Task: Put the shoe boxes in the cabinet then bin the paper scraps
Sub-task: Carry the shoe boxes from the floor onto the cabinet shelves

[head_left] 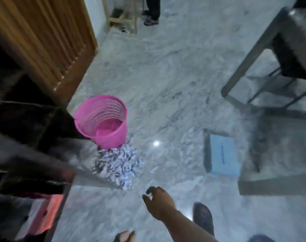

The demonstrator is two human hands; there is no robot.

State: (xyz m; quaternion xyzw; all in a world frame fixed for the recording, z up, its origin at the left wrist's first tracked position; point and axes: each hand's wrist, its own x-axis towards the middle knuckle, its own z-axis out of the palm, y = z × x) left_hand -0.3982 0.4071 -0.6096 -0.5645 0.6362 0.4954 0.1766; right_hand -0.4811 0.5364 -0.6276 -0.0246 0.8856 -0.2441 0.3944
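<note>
A light blue shoe box [223,155] lies flat on the marble floor at the right. Low in the open cabinet [26,119] at the left sits a red and white shoe box [42,215]. A pile of shredded paper scraps [118,164] is heaped on the floor against the front of a pink mesh bin [103,121], which stands upright and looks empty. My right hand [157,205] hovers below the scraps, fingers loosely curled and holding nothing. A blurred dark shape that seems to be my left hand [61,172] is at the cabinet's edge; its grip is unclear.
The slatted wooden cabinet door [49,41] stands open at the upper left. A metal-legged table [264,55] and a grey block [274,172] fill the right side. Farther back are a wooden stool [122,20] and another person's legs [152,13].
</note>
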